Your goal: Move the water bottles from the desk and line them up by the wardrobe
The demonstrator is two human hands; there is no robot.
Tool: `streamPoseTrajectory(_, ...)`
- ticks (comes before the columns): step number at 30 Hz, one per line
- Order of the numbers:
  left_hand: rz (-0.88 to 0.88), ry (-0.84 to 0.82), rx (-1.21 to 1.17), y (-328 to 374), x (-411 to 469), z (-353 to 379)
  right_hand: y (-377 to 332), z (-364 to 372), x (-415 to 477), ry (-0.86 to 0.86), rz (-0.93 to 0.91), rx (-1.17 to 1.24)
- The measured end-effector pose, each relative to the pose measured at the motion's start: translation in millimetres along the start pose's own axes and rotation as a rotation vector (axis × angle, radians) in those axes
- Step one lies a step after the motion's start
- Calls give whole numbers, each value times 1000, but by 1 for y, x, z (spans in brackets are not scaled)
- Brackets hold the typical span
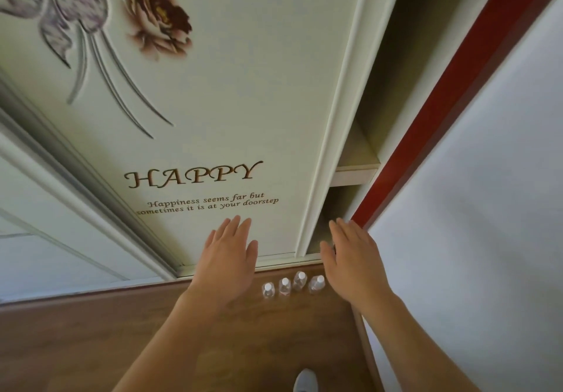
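Several clear water bottles with white caps stand upright in a short row on the wooden floor, close to the foot of the wardrobe. Its sliding door is pale with painted flowers and the word HAPPY. My left hand is held out flat, fingers straight, above and left of the bottles. Just right of the row, my right hand is also flat and empty. Neither hand touches a bottle.
The wardrobe's right section is open, showing a shelf. A red door frame and a white wall stand to the right. My shoe shows at the bottom edge.
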State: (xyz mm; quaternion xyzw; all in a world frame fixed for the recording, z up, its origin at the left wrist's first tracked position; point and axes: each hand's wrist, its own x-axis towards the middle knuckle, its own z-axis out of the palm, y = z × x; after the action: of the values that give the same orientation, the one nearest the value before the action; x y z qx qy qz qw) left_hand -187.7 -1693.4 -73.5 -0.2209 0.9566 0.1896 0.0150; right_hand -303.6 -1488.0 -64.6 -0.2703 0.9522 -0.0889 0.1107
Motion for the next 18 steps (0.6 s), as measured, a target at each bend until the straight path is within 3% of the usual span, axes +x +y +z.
streamPoseTrajectory(18,404,-71,-20,-4,-74,-42,-63,9,-170,157,497,-25)
